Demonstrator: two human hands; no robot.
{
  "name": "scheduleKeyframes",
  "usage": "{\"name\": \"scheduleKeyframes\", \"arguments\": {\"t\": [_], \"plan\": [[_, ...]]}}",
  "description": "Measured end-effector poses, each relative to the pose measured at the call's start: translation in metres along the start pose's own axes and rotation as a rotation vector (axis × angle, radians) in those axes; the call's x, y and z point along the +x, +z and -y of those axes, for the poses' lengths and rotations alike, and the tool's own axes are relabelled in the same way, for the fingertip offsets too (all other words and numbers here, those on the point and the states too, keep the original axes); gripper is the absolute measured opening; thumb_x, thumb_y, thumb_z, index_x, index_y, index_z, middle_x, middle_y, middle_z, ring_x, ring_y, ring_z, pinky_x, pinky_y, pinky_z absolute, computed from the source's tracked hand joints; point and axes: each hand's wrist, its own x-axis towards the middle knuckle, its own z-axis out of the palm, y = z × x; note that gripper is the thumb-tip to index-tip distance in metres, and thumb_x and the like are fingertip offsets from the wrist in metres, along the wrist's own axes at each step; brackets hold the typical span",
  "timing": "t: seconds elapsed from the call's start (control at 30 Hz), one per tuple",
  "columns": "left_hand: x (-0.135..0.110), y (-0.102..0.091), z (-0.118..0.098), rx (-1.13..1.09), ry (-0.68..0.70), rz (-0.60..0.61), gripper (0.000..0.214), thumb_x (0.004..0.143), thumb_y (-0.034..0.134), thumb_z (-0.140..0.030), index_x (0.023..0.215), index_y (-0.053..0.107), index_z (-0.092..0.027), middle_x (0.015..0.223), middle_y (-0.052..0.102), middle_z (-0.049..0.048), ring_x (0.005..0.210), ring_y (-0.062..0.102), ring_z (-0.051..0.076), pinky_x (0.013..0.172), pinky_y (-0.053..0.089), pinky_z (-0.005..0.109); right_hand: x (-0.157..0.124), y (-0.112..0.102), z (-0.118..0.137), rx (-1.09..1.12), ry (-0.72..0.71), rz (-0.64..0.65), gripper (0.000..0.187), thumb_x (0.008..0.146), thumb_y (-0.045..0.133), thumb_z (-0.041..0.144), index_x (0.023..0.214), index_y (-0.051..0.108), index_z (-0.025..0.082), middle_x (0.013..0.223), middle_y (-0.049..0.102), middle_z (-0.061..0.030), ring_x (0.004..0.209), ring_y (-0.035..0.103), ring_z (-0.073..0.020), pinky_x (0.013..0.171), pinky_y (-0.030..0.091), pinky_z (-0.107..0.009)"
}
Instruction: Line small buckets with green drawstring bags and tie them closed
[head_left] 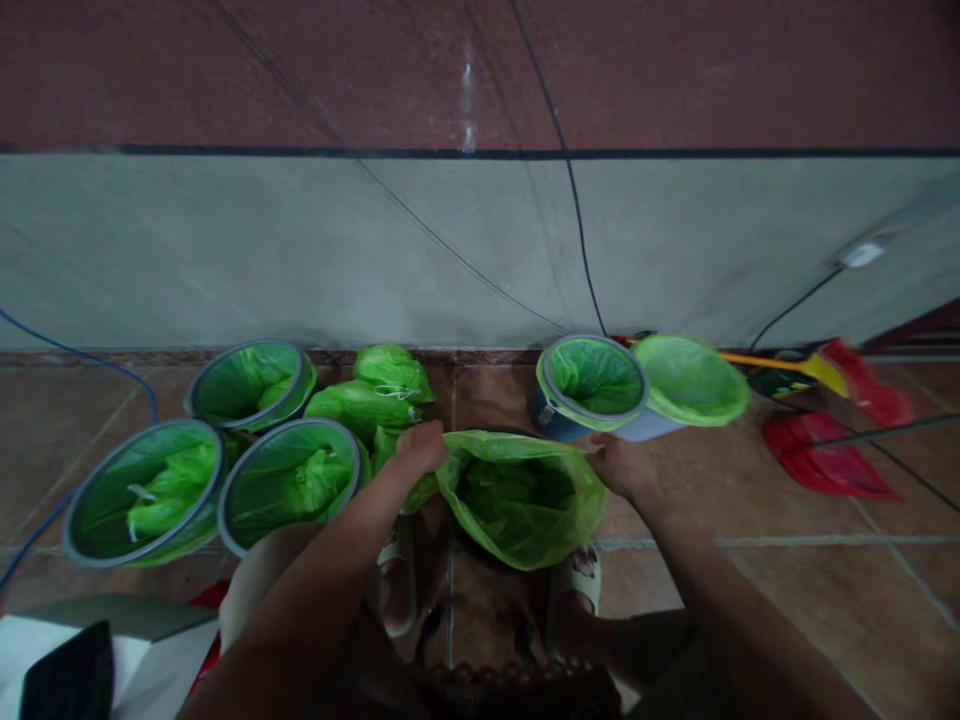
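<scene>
Both hands closed | left hand (pixel 421 447), right hand (pixel 619 463) grip green bag (pixel 521 505) rim (opposite sides)

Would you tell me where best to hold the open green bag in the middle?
Take the green bag by its top rim, at opposite sides, from above: its mouth faces up and the film is limp. The left hand and right hand hold it so.

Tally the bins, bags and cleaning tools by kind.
lined bins: 5
open green bag, held by left hand and right hand: 1
tied green bags: 2
red dustpan: 1
broom: 1
Total: 10
</scene>
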Motion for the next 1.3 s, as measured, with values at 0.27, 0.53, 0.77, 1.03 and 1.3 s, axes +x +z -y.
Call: {"name": "scheduleKeyframes", "arguments": {"t": [0.27, 0.53, 0.77, 1.03, 1.3], "plan": [[0.001, 0.007, -0.01, 0.027, 0.072, 0.0, 0.036, 0.088, 0.05, -0.033, 0.117, 0.06, -0.016, 0.117, 0.067, 0.0128, 0.11, 0.063, 0.025, 0.091, 0.05, 0.031, 0.0, 0.001, 0.016, -0.019, -0.182, 0.063, 0.025, 0.08, 0.057, 0.019, 0.098, 0.075, 0.02, 0.099, 0.074, -0.011, 0.097, 0.067, -0.0258, 0.083, 0.049, -0.03], [0.005, 0.0, -0.009, 0.003, 0.037, -0.119, 0.031, 0.089, 0.042, -0.025, 0.102, 0.07, -0.018, 0.108, 0.071, 0.011, 0.104, 0.065, 0.023, 0.088, 0.051, 0.03, 0.003, -0.006, 0.015, 0.104, -0.045, 0.006, 0.027, 0.081, 0.053, 0.022, 0.097, 0.075, 0.022, 0.096, 0.075, -0.0059, 0.088, 0.069, -0.0217, 0.074, 0.049, -0.027], [0.012, 0.005, -0.011, -0.053, 0.055, -0.189, 0.032, 0.088, 0.043, -0.022, 0.099, 0.072, -0.016, 0.105, 0.072, 0.0115, 0.102, 0.065, 0.023, 0.092, 0.049, 0.03, 0.002, -0.016, 0.024, 0.519, 0.001, -0.091, 0.026, 0.076, 0.06, 0.028, 0.095, 0.071, 0.016, 0.087, 0.074, -0.0074, 0.079, 0.067, -0.0206, 0.074, 0.049, -0.03], [0.017, 0.009, -0.024, -0.128, 0.097, -0.218, 0.029, 0.087, 0.047, -0.02, 0.097, 0.073, -0.015, 0.102, 0.072, 0.0105, 0.099, 0.066, 0.02, 0.092, 0.048, 0.028, -0.037, 0.026, 0.101, 1.081, -0.264, 0.329, 0.03, 0.067, 0.07, 0.036, 0.091, 0.067, 0.018, 0.074, 0.069, -0.0013, 0.068, 0.062, -0.016, 0.068, 0.047, -0.03], [0.017, 0.008, -0.033, -0.15, 0.107, -0.207, 0.028, 0.085, 0.048, -0.019, 0.095, 0.074, -0.014, 0.098, 0.073, 0.0123, 0.097, 0.067, 0.022, 0.088, 0.049, 0.029, -0.064, 0.059, 0.132, 0.718, -0.385, 0.344, 0.022, 0.07, 0.066, 0.018, 0.092, 0.066, 0.018, 0.06, 0.056, 0.0042, 0.056, 0.049, -0.0111, 0.055, 0.034, -0.025]]}}
